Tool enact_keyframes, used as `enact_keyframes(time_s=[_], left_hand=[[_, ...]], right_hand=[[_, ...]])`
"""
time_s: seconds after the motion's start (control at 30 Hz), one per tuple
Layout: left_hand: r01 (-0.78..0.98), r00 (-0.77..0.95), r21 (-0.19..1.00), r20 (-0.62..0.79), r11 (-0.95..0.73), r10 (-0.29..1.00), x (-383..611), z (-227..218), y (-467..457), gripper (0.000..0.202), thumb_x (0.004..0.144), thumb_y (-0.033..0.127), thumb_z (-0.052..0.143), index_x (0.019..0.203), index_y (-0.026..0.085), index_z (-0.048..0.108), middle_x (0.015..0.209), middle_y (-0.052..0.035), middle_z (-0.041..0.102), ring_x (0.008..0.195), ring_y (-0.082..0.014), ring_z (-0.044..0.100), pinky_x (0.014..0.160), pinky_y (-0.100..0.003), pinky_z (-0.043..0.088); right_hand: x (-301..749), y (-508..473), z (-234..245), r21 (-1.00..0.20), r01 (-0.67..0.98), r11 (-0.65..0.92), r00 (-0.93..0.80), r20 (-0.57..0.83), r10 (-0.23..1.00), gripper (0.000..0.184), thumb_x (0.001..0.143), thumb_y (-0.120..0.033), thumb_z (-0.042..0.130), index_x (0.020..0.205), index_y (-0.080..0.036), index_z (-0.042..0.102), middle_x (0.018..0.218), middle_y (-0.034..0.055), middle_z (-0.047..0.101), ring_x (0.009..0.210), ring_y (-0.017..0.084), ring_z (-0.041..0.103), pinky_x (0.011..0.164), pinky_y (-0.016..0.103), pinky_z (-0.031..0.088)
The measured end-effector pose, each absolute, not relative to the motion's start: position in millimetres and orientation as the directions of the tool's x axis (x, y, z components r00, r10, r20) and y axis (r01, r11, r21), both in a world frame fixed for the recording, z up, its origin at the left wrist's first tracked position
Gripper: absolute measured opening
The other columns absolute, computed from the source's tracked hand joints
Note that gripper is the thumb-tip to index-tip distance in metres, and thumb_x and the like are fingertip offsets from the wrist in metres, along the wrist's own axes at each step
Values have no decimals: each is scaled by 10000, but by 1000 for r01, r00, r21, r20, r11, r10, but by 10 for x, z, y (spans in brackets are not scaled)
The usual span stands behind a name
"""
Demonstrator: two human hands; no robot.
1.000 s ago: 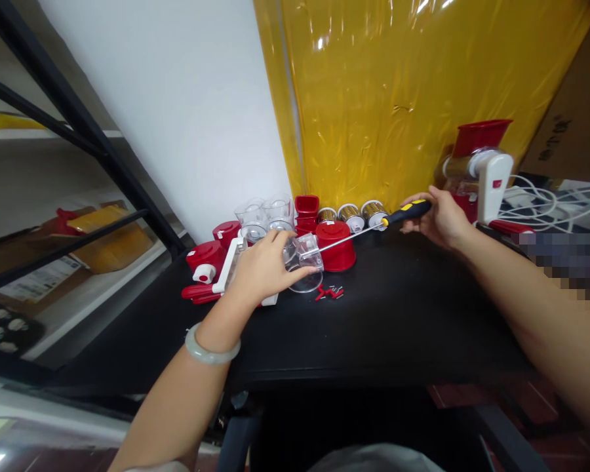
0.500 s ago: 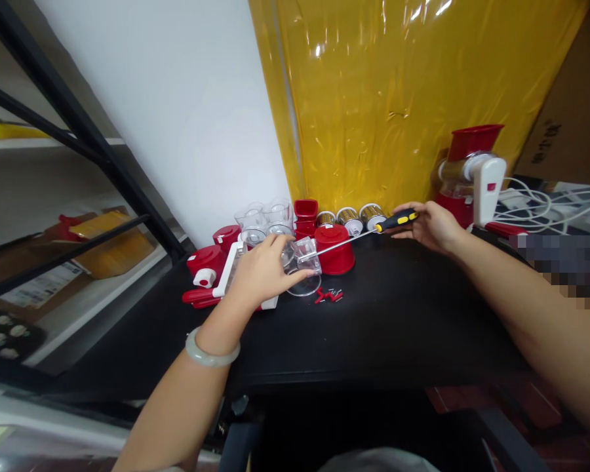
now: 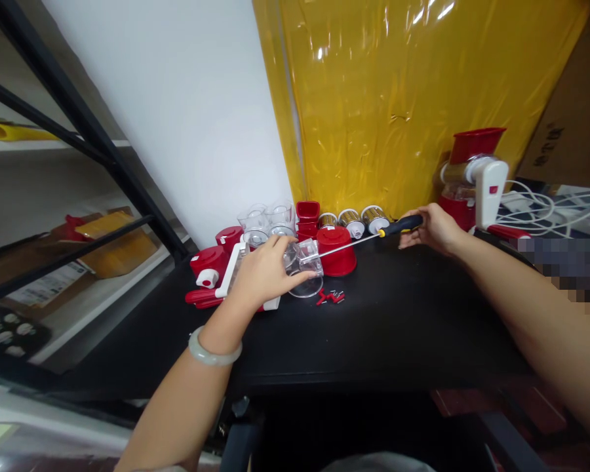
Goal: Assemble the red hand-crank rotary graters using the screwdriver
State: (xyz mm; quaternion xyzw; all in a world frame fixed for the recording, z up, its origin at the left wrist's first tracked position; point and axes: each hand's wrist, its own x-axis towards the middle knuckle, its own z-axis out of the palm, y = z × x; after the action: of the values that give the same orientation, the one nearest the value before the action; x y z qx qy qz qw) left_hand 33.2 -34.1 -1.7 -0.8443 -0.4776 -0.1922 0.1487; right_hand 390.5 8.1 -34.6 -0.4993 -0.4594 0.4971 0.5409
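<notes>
My left hand [image 3: 270, 269] is closed around a clear plastic housing [image 3: 311, 257], which lies tilted on its side over the black table. In my right hand [image 3: 435, 228] is the dark handle of a screwdriver [image 3: 354, 244]; its long shaft points left, with the tip inside the square end of the housing. Just in front lie small red pieces with several screws [image 3: 331, 297]. A red cup-shaped base [image 3: 336, 251] stands behind the shaft. Left of my left hand are white crank arms with red handles [image 3: 204, 297].
Along the back stand clear housings [image 3: 265, 219], red hoppers [image 3: 307, 211] and metal grater drums [image 3: 352, 221]. An assembled red-and-white rotary grater [image 3: 476, 177] and white cables [image 3: 535, 203] are at the right. A black-framed shelf [image 3: 69, 105] rises at the left.
The screwdriver handle has turned about its own axis in my right hand, its yellow patches now out of sight. My left hand keeps its hold on the housing. The whole view has shifted slightly.
</notes>
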Motion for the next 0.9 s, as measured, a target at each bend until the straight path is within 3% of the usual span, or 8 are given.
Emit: enact_keyframes(time_s=[0.07, 0.2, 0.33, 0.43, 0.57, 0.67, 0.8, 0.9], left_hand=[[865, 465, -62, 469, -497, 751, 334, -18, -341, 723, 765, 769, 512, 1260, 242, 497, 1214, -86, 609, 970, -293, 640, 772, -411, 518], [864, 465, -56, 474, -501, 748, 335, -20, -343, 728, 762, 763, 523, 1263, 235, 502, 1210, -93, 604, 984, -293, 634, 779, -414, 518], [864, 463, -54, 473, -500, 750, 331, -18, -347, 719, 761, 765, 522, 1256, 244, 502, 1210, -86, 605, 990, -292, 632, 772, -405, 514], [869, 455, -52, 472, -491, 755, 329, -13, -349, 723, 755, 774, 518, 1252, 249, 501, 1203, -78, 610, 968, -290, 639, 761, -401, 512], [871, 452, -49, 466, -488, 760, 328, -7, -346, 725, 755, 771, 522, 1250, 242, 505, 1200, -81, 612, 945, -284, 644, 750, -398, 513], [872, 452, -49, 464, -487, 762, 327, -5, -341, 726, 755, 772, 522, 1248, 240, 504, 1198, -80, 615, 961, -288, 642, 750, -402, 517], [868, 458, -53, 467, -493, 756, 323, -9, -339, 732, 755, 781, 511, 1251, 242, 500, 1199, -75, 615, 979, -291, 639, 766, -408, 521], [869, 457, -55, 468, -491, 756, 322, -13, -339, 732, 756, 779, 513, 1255, 244, 501, 1208, -79, 612, 976, -290, 639, 771, -407, 520]], right_hand=[[3900, 71, -309, -990, -137, -31, 82, -43, 996, 341, 901, -190, 200, 840, -173, 534, 620, 94, 662, 548, 206, 659, 573, 320, 538], [3913, 109, -346, -988, -152, 25, 91, 11, 996, 290, 870, -143, 309, 878, -139, 598, 725, 88, 679, 570, 163, 636, 607, 296, 553], [3930, 150, -440, -993, -54, 106, 65, 103, 993, 186, 918, -239, 440, 832, -171, 589, 408, -33, 462, 390, 126, 489, 575, 284, 535], [3927, 139, -447, -994, 16, 106, 26, 107, 994, 288, 945, -398, 451, 788, -182, 559, 312, -70, 326, 315, 121, 413, 590, 301, 534], [3909, 101, -370, -997, -63, -53, 58, -57, 997, 346, 960, -268, 240, 848, -173, 553, 562, 64, 624, 483, 184, 613, 570, 318, 535], [3903, 87, -346, -991, -128, -35, 47, -41, 998, 264, 891, -135, 313, 862, -168, 573, 706, 59, 665, 566, 161, 642, 609, 300, 550], [3913, 117, -424, -993, -93, 68, 27, 66, 997, 171, 916, -215, 425, 818, -203, 565, 477, -36, 520, 391, 112, 487, 582, 288, 546], [3933, 156, -482, -994, -22, 109, -10, 109, 994, 242, 938, -354, 458, 769, -208, 551, 347, -71, 371, 307, 106, 389, 575, 298, 540]])
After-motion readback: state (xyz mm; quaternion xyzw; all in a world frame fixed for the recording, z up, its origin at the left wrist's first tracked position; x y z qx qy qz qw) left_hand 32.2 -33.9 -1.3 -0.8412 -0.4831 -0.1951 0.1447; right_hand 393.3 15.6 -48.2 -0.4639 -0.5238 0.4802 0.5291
